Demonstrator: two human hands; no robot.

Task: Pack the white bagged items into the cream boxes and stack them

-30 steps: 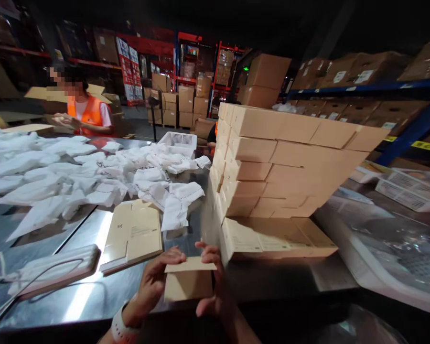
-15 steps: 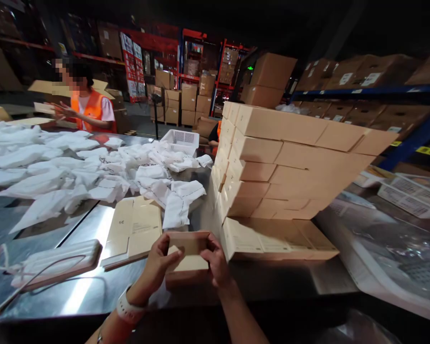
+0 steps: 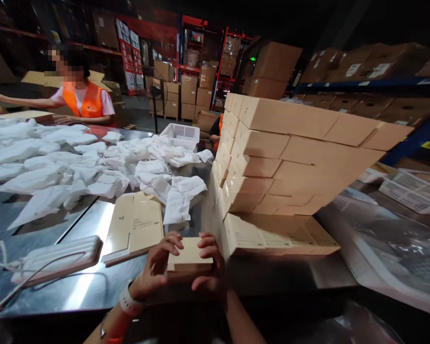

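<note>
Both hands, left (image 3: 154, 272) and right (image 3: 208, 267), grip a closed box (image 3: 189, 255) low on the counter (image 3: 75, 286), finished boxes (image 3: 272, 157) stacked right of it, flat blanks (image 3: 134, 229) and bags (image 3: 75, 167) waiting beyond.

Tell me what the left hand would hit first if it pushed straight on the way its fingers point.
The left hand points right, across the small box it holds; past that, probably the right hand, then the box stack, though depth is unclear.

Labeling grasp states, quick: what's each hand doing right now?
Left hand: closed on the small cardboard box.
Right hand: closed on the same box's other side.
</note>
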